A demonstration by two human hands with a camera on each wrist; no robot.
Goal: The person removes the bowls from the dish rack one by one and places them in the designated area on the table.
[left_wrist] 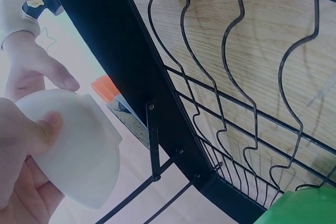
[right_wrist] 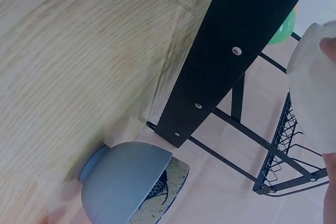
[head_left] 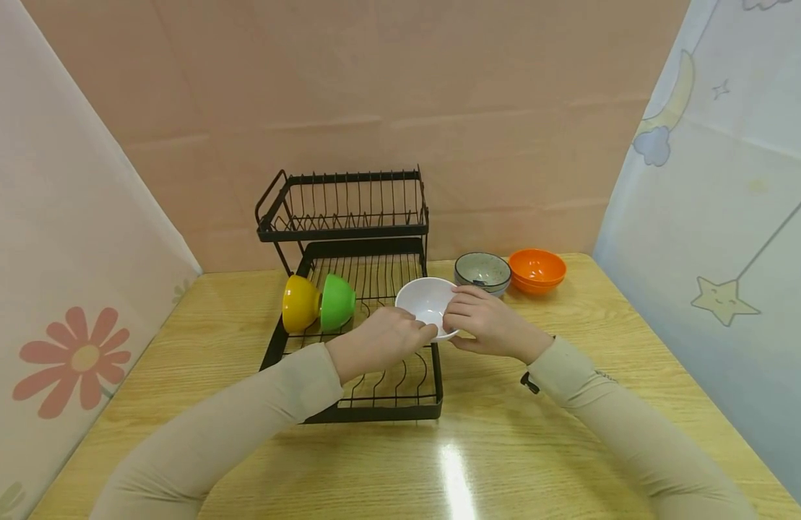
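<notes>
Two hands hold one white bowl (head_left: 414,297), raised above the bench (head_left: 517,455) and seen at the right edge of the rack (head_left: 387,413). The bowl is tilted; its open side faces the head camera. The left hand (head_left: 388,336) has its grip closed on the near left part of the bowl; the left wrist view shows one digit pressed against the outer wall. The right hand (head_left: 483,321) has its grip closed on the right side, fingers over the rim.

In the lower tier of the rack, at the left, a yellow bowl (head_left: 299,305) and a green bowl (head_left: 338,303) rest on their sides, just beside each other. On the bench, right of the rack, stand grey bowls (head_left: 478,267), stacked, and orange bowls (head_left: 537,267), also stacked.
</notes>
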